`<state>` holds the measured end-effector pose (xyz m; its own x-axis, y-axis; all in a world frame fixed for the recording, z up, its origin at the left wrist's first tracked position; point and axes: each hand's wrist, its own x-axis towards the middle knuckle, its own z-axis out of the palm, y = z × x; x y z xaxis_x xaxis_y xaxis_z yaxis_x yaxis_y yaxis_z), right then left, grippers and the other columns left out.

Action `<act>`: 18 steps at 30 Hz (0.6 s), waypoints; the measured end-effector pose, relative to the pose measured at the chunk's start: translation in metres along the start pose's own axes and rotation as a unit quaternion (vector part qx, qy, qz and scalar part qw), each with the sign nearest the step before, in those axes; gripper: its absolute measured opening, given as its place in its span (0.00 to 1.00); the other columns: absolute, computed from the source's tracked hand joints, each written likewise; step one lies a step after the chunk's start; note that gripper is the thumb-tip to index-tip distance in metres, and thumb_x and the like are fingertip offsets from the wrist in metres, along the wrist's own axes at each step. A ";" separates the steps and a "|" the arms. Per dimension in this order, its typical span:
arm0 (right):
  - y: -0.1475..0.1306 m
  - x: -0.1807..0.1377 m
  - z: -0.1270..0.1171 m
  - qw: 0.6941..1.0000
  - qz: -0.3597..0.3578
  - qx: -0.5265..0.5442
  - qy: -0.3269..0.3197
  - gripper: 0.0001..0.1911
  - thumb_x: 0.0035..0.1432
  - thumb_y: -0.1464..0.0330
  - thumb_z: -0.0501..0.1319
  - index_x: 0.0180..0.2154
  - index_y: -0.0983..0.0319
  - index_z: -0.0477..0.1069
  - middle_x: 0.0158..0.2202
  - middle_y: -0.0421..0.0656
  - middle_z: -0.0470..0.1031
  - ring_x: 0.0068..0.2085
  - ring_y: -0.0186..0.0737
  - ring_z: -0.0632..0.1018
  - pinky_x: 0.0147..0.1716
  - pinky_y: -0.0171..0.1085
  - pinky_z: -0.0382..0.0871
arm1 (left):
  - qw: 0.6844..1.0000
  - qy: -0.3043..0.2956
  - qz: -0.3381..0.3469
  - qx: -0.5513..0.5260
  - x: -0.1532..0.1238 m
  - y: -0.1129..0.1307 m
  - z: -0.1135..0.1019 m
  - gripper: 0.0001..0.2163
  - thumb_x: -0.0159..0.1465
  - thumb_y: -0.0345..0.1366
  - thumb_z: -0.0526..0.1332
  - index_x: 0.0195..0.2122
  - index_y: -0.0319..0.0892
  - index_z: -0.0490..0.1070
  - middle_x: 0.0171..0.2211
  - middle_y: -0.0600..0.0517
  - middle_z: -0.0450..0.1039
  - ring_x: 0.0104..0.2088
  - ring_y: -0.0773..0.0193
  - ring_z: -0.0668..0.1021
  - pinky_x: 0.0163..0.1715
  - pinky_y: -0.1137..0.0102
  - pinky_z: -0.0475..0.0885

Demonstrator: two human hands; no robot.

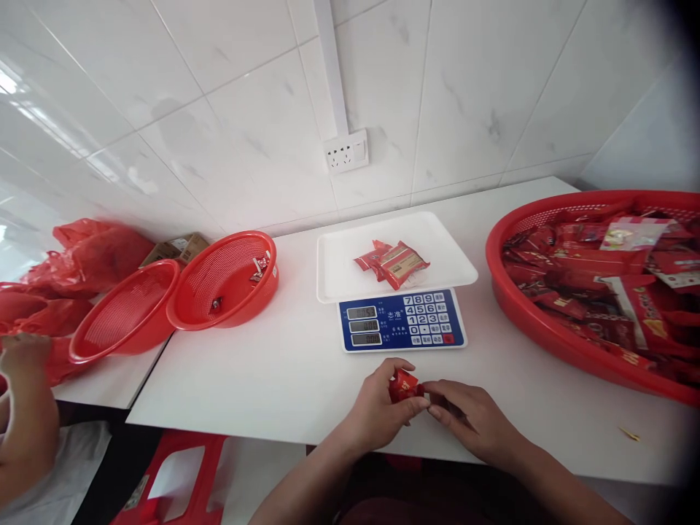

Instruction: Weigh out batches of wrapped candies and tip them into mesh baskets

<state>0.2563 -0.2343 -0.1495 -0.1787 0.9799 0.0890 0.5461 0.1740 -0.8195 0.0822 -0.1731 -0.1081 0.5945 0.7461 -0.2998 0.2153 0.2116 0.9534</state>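
Observation:
My left hand (383, 405) is closed around a small red packet (403, 385) with yellow print, just in front of the scale. At the packet's right end, the fingertips of my right hand (473, 415) pinch its edge; what lies between them is partly hidden. Beyond my hands stands a digital scale with a blue keypad panel (402, 321) and a white tray (339, 281). Several red packets (402, 264) lie on that tray, the front one showing a tan label.
At the right sits a big red basket (525, 332) full of red packets. Two red baskets, a nearer one (189, 317) holding a few small packets and another (87, 343), stand left. A co-worker's arm (27, 408) is at far left, near red plastic bags (103, 251).

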 end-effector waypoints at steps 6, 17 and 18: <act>-0.009 0.003 -0.001 0.995 0.080 0.054 0.014 0.18 0.55 0.55 0.55 0.44 0.57 0.66 0.27 0.38 0.73 0.25 0.34 0.71 0.25 0.34 0.66 | 0.997 -0.039 -0.002 -0.069 0.008 -0.002 0.000 0.21 0.52 0.43 0.66 0.43 0.43 0.61 0.29 0.57 0.66 0.24 0.72 0.70 0.22 0.75 0.68; -0.004 0.008 -0.008 0.989 0.092 0.112 0.012 0.13 0.58 0.58 0.52 0.29 0.59 0.65 0.26 0.38 0.70 0.28 0.34 0.71 0.29 0.33 0.66 | 0.997 -0.010 0.025 -0.066 0.007 -0.006 0.001 0.21 0.60 0.47 0.58 0.51 0.43 0.60 0.33 0.52 0.67 0.33 0.66 0.74 0.33 0.66 0.73; -0.001 0.008 -0.007 0.987 0.098 0.124 0.026 0.13 0.58 0.57 0.52 0.29 0.59 0.65 0.25 0.38 0.69 0.27 0.34 0.70 0.28 0.33 0.66 | 0.997 0.005 0.037 -0.071 0.008 -0.002 -0.001 0.22 0.60 0.47 0.57 0.52 0.43 0.60 0.35 0.51 0.68 0.35 0.64 0.74 0.34 0.65 0.73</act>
<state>0.2601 -0.2264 -0.1434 -0.0442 0.9972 -0.0608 0.3471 -0.0417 -0.9369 0.0855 -0.1673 -0.1126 0.5962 0.7693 -0.2295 0.0588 0.2433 0.9682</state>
